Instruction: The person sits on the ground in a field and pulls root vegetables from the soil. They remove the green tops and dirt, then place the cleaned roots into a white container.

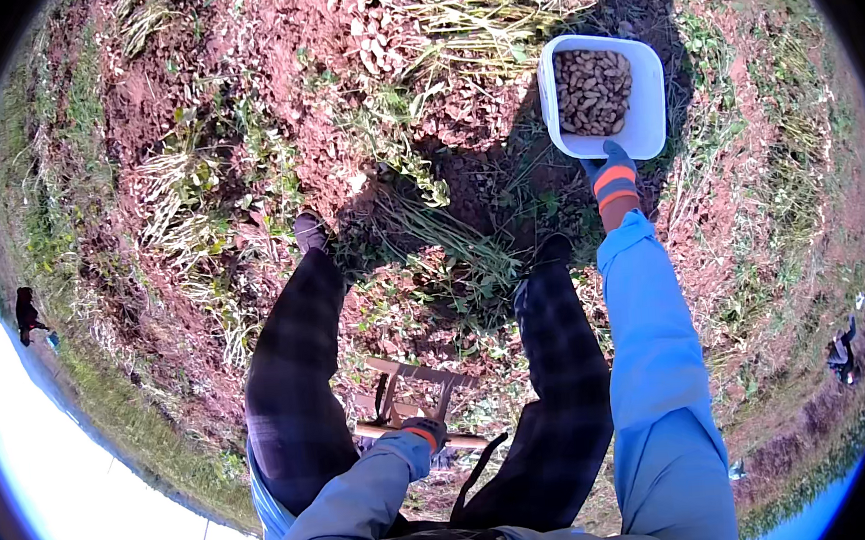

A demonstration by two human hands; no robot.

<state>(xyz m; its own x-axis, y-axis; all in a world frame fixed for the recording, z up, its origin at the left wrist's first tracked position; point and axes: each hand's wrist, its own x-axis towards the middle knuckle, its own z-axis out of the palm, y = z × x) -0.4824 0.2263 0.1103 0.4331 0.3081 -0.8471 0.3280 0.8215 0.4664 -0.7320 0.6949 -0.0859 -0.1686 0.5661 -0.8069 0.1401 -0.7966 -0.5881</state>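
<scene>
My gloved right hand [613, 169] grips the near rim of a white plastic bucket [648, 97]. Unshelled peanuts [591, 92] cover the bucket's bottom. The bucket is at arm's length, ahead and to the right, above or on the plants; which of these I cannot tell. Low between my legs, my gloved left hand [426, 430] is closed around part of a small wooden stool or frame [418, 372]. A dark strap [381, 398] hangs at the frame's left side, and my sleeve and hand hide some of the wood.
Pulled peanut plants [490, 14] lie in rows on reddish soil. A small heap of pale peanuts [378, 44] rests on the ground ahead. More plants [438, 243] lie between my feet. One person [28, 316] is far left, another [843, 353] far right.
</scene>
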